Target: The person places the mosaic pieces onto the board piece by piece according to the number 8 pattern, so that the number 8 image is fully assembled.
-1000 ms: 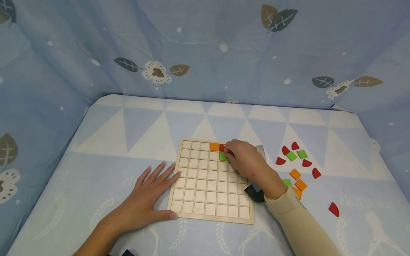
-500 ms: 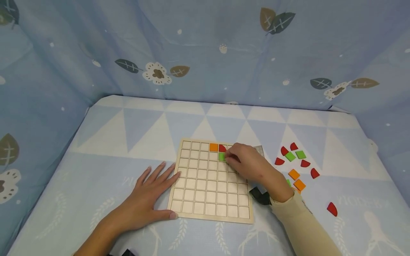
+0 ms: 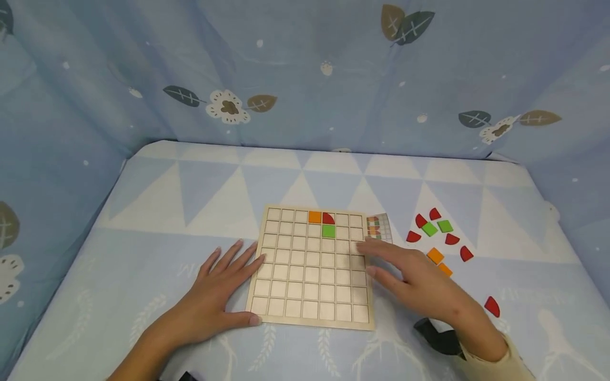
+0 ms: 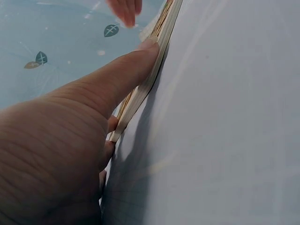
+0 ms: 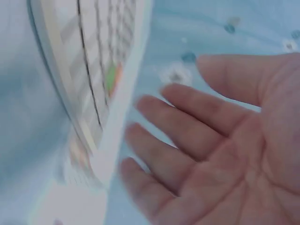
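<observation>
A wooden grid board point(image 3: 292, 291) lies flat on the blue mat. In its top rows sit an orange square point(image 3: 314, 217), a red quarter-round point(image 3: 328, 218) and a green square point(image 3: 328, 230). My left hand point(image 3: 216, 288) lies flat on the mat, its fingers and thumb against the board's left edge point(image 4: 140, 91). My right hand point(image 3: 410, 278) hovers with fingers spread and nothing in it, just past the board's right edge. The right wrist view shows its bare palm point(image 5: 225, 159) beside the blurred board point(image 5: 93, 70).
Loose red, green and orange pieces point(image 3: 436, 238) lie scattered on the mat to the right, with one red piece point(image 3: 492, 306) apart nearer me. A small pattern card point(image 3: 378, 226) sits at the board's upper right corner. Patterned fabric walls enclose the mat.
My right hand has left the green square in the board and drawn back to the right and toward me, opening its fingers. The left hand has stayed put.
</observation>
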The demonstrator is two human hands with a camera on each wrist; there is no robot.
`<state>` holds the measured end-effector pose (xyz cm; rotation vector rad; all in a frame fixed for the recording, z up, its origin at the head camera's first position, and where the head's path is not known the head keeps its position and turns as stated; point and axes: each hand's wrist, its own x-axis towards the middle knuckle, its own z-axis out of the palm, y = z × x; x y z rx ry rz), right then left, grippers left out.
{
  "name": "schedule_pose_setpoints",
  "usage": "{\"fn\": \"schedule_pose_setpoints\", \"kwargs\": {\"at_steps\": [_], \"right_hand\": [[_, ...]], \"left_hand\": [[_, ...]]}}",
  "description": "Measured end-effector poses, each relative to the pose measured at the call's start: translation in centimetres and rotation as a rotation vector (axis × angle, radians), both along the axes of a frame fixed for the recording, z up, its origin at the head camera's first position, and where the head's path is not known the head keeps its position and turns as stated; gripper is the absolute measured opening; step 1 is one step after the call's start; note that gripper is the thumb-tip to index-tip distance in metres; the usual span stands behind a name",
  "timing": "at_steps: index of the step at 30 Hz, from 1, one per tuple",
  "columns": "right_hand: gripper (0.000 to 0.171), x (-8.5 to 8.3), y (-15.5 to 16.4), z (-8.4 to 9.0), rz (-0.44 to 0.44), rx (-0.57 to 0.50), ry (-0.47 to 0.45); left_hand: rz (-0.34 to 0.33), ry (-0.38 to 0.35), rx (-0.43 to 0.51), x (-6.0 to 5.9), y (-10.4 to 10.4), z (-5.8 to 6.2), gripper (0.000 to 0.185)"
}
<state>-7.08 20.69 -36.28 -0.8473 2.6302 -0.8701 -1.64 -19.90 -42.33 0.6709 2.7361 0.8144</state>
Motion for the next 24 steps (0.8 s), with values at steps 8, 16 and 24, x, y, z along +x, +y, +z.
{"fn": "schedule_pose_setpoints", "kwargs": {"at_steps": [8, 16, 24], "right_hand": [[0.039, 1.6, 6.9, 1.8, -0.224, 0.191, -0.026], [0.046, 1.3, 11.2, -0.6, -0.398, 0.369, -0.014], [0.054, 1.4, 11.2, -2.7, -0.381, 0.341, -0.015]], "left_hand": [[0.001, 0.007, 0.000, -0.1, 0.2, 0.0, 0.106], [0.002, 0.015, 0.012, 0.0, 0.2, -0.2, 0.104], [-0.005, 0.038, -0.005, 0.0, 0.0, -0.3, 0.103]]}}
